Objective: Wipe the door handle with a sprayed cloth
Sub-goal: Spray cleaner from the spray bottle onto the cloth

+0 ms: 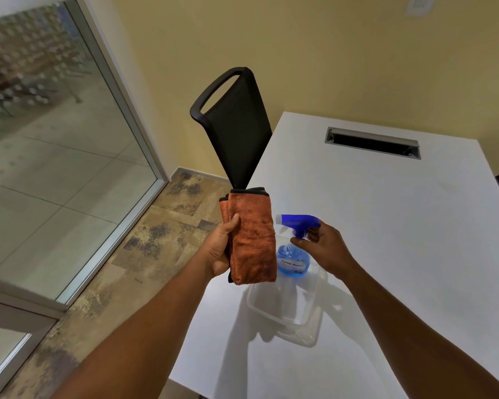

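Gripping one folded cloth (252,240), one spray bottle (294,246), both hands

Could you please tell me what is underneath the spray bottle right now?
Below the spray bottle, held by the right hand, sits a clear plastic container on the white table. The orange cloth in the left hand covers the container's near-left corner.

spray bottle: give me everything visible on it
The spray bottle has a blue trigger head with a white nozzle pointing at the orange cloth, and a rounded clear body, plastic by the look, holding blue liquid. Its label is too blurred to read. It is upright, over the clear container on the white table. The right hand holds its neck; whether its base rests in the container is unclear.
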### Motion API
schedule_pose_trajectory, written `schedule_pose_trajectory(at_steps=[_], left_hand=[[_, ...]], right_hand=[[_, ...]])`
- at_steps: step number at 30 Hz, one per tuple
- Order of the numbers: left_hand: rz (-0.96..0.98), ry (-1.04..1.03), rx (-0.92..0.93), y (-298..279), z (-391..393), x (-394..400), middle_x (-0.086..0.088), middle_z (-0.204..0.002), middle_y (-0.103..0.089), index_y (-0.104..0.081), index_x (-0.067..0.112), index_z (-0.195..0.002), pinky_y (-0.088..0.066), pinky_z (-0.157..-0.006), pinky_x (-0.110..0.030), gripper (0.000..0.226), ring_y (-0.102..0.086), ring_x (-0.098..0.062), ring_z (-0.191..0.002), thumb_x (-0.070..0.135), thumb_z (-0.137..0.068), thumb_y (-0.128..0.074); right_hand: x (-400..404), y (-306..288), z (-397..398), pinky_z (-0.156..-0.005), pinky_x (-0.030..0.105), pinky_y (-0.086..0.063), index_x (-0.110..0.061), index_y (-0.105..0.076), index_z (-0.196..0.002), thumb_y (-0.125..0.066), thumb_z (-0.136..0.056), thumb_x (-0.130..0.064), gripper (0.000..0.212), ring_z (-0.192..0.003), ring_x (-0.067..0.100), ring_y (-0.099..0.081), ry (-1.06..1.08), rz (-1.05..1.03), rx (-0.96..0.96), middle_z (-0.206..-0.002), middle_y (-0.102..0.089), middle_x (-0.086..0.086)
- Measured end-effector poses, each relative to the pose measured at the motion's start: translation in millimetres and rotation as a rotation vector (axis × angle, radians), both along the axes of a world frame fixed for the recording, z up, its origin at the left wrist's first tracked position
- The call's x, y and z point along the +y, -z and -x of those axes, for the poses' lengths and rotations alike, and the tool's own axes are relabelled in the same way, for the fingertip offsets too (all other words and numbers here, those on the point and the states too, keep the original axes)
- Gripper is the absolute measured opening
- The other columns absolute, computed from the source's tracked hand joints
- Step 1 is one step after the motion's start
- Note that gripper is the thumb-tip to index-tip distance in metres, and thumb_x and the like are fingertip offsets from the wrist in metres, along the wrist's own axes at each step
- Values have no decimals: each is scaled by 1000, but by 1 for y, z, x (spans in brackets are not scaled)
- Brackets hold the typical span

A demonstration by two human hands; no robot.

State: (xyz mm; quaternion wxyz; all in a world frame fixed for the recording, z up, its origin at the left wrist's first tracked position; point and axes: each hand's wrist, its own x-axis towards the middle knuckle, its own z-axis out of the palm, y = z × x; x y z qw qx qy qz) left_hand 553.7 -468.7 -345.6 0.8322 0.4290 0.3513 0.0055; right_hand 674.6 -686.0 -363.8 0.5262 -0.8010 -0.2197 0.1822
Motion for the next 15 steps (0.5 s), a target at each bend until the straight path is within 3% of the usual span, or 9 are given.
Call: schedule_pose_trajectory(at_steps=[6,10,13,15], left_hand=[[7,-29,2,-1,8,-6,-19,-126,-71,-58,11,-134,-55,-95,-54,49,-68,-41,-115,43,-97,-63],[25,-48,-20,-3,17,-9,-13,-109,-79,-60,13,-129,-62,-75,-45,44,-77,-34,-97,42,-96,-64],[22,-67,-30,-4,24,-12,-13,-110,-79,-60,14,-128,-61,-77,-46,42,-76,-35,-100,42,-96,-64],[33,-79,-42,-5,28,-14,-16,-116,-77,-60,14,-129,-60,-84,-49,42,-73,-38,-108,41,-97,-63]], right_hand=[[5,-1,-1,-82,34,-55,-12,-60,-105,-76,-85,-21,28,-91,22,-66,7,71,-17,-97,-70,10],[4,-2,-4,-68,22,-50,-12,-58,-101,-76,-85,-25,26,-79,19,-61,25,97,2,-82,-65,5],[0,-1,-2,-74,26,-49,-12,-59,-103,-74,-87,-25,25,-86,24,-64,12,107,10,-89,-67,8],[-4,-1,1,-85,29,-49,-11,-59,-114,-72,-89,-25,32,-102,25,-65,-8,113,23,-105,-69,7]])
